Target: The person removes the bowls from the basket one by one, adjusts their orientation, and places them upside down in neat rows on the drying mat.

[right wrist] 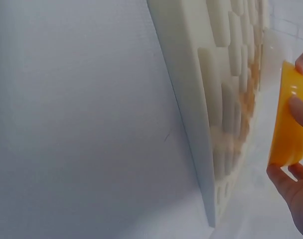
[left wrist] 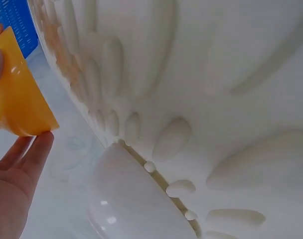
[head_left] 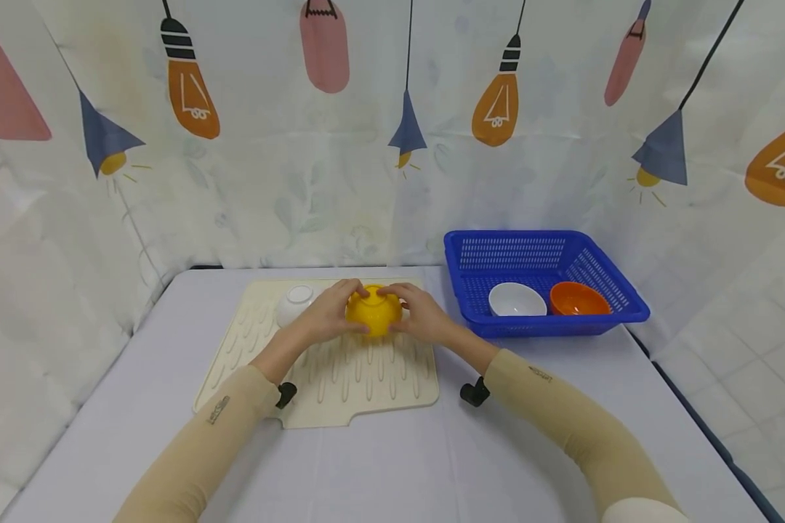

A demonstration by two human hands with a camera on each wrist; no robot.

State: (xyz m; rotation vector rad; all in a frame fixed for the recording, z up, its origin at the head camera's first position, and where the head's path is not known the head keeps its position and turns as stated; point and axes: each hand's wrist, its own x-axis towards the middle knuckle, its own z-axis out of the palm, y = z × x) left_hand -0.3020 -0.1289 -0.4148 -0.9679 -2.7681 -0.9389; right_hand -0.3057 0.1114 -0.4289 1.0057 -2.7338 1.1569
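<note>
A yellow bowl (head_left: 374, 317) is upside down over the cream ridged drying mat (head_left: 248, 356), its foot ring facing up. My left hand (head_left: 323, 316) grips its left side and my right hand (head_left: 427, 317) its right, thumbs low near the rim and fingers on the upturned base. In both wrist views the yellow bowl (left wrist: 23, 92) shows a gap between its rim and the mat (right wrist: 191, 94). Just behind my left hand, an upturned white bowl (head_left: 292, 305) sits on the mat, partly hidden; the left wrist view shows its rim against the ridges.
At the back right stands a blue perforated basket (head_left: 471, 323). Inside it are a white bowl (head_left: 517, 299) and, to its right, an orange bowl (head_left: 579, 299). A white cloth covers the table (head_left: 392, 472), and a printed curtain (head_left: 248, 196) hangs behind.
</note>
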